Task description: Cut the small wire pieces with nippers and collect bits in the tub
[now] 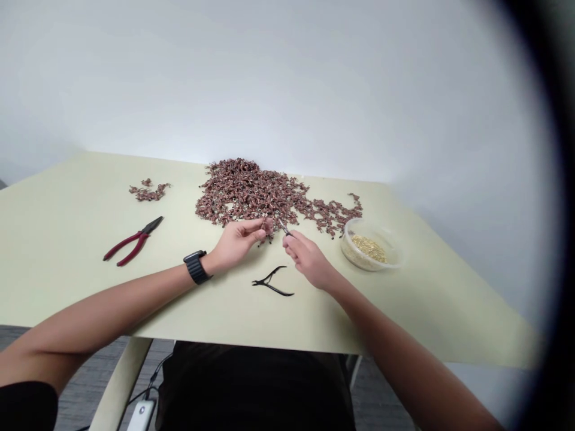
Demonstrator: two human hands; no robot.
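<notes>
My left hand (234, 244), with a dark watch on its wrist, pinches a small reddish-brown piece (268, 225) between thumb and fingertips. Its exact kind is too small to make out. Fingers curled, my right hand (311, 258) grips a slim metal-tipped tool (284, 227), whose tip points at that piece; most of its handle is hidden in the palm. Just behind both hands spreads a large heap of similar reddish-brown pieces (247, 191) with thin shiny bits among them. Below the hands, a black cuticle nipper (269, 281) lies on the table.
Red-handled pliers (135, 241) lie on the table (202, 320) at left, below a small cluster of brown pieces (150, 191). At right stands a clear plastic bowl (395, 263) with gold-coloured bits (369, 246) inside. A white wall (269, 78) rises behind the table.
</notes>
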